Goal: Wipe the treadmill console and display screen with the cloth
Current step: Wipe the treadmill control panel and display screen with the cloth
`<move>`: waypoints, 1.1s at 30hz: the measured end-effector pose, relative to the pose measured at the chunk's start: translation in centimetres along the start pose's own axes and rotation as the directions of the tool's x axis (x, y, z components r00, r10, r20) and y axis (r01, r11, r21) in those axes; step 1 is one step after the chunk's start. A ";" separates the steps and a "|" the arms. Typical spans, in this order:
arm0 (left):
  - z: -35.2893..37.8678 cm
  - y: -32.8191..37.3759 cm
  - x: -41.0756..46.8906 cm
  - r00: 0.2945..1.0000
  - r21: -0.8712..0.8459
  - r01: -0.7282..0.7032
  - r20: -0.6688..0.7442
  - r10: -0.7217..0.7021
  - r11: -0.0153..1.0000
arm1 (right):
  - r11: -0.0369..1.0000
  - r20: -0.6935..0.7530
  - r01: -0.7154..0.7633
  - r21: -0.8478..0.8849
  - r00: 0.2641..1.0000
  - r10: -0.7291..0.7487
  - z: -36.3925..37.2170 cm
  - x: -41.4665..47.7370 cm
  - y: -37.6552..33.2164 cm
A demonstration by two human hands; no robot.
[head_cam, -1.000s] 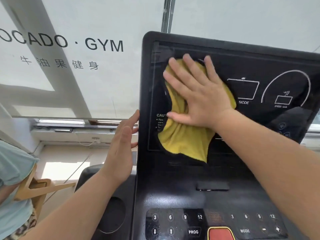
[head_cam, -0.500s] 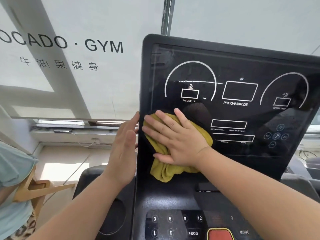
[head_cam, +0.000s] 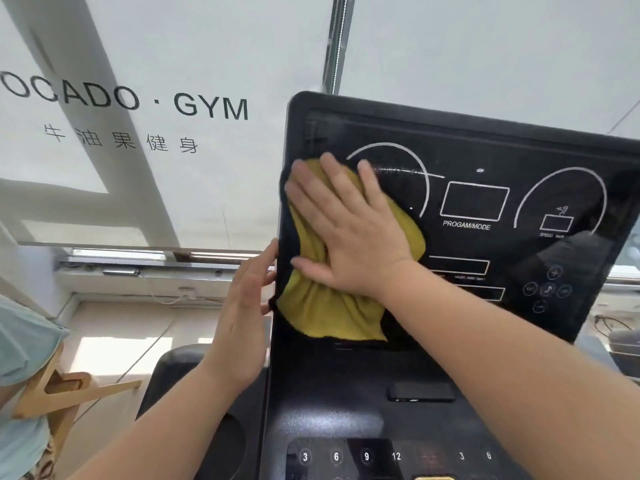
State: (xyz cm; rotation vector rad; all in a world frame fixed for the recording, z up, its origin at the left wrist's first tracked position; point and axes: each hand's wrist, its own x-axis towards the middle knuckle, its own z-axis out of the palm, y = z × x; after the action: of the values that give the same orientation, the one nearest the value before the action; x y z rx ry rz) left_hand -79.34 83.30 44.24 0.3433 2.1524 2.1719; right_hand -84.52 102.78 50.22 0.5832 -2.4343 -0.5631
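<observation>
Yellow cloth [head_cam: 329,306] lies on the display screen's [head_cam: 485,161] 9 o'clock side, pressed under the right hand [head_cam: 349,230], its grip flat, fingers straight. The left hand [head_cam: 242,313], fingers likewise straight, touches the screen's edge at 9 o'clock of the cloth. At 3 o'clock reads "PROGAM/MODE"; smaller print is blurred. At 6 o'clock the console [head_cam: 329,393] shows keys 3, 6, 9, 12. Window lettering [head_cam: 138,102] "OCADO · GYM" is cut off at the left.

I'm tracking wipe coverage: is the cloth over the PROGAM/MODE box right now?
No, the yellow cloth sits under the right hand, left of the PROGAM/MODE box, which shows bare.
</observation>
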 end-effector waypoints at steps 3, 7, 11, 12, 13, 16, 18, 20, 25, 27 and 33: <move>0.1 0.2 0.1 1.000 -0.061 0.001 0.007 -0.001 0.998 | 0.986 0.015 0.162 0.023 0.987 -0.163 1.6 -3.4 -1.9; 0.3 0.7 -0.1 1.000 -0.081 0.020 0.006 -0.019 0.996 | 0.926 0.044 0.377 -0.012 0.926 -0.376 1.1 -2.9 1.1; 0.2 0.6 0.0 0.999 -0.064 0.049 0.003 -0.049 0.997 | 0.993 -0.011 0.106 -0.055 0.994 -0.107 -2.2 2.8 7.2; 0.3 0.6 0.0 0.999 -0.061 0.053 0.003 -0.053 0.997 | 0.999 -0.018 0.010 -0.042 1.000 -0.011 -2.8 3.8 7.9; 0.3 0.5 -0.1 0.998 -0.058 0.055 0.004 -0.055 0.997 | 0.998 -0.022 -0.065 -0.027 0.998 0.065 -3.2 4.4 7.9; 0.6 0.5 -0.2 0.999 -0.053 0.050 -0.010 -0.050 0.997 | 0.978 -0.032 -0.210 0.008 0.977 0.211 -2.7 4.2 5.1; 0.8 0.2 -0.1 0.999 -0.056 0.024 -0.031 -0.025 0.998 | 0.976 -0.017 -0.216 0.035 0.976 0.217 -1.6 2.6 1.9; 1.0 -0.2 0.0 0.998 -0.047 0.001 -0.063 -0.004 0.999 | 0.988 0.006 -0.134 0.078 0.991 0.134 -0.1 0.0 -1.4; 1.4 -1.2 0.1 0.988 0.182 -0.038 -0.143 0.064 0.983 | 0.993 0.021 0.080 0.083 0.996 -0.082 3.2 -6.6 -5.6; 1.8 -1.3 0.1 0.984 0.227 -0.028 -0.168 0.067 0.974 | 0.983 0.017 0.170 0.069 0.985 -0.172 3.5 -7.1 -4.4; 3.4 -0.9 -0.3 0.955 0.547 -0.100 -0.181 0.235 0.831 | 1.000 -0.029 0.023 -0.015 0.999 -0.023 0.8 -3.3 4.7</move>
State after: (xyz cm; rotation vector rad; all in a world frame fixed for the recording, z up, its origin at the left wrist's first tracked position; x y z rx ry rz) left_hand -78.42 86.61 43.26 0.3157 2.9644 1.7108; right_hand -83.86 108.51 50.62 0.6104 -2.3967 -0.5769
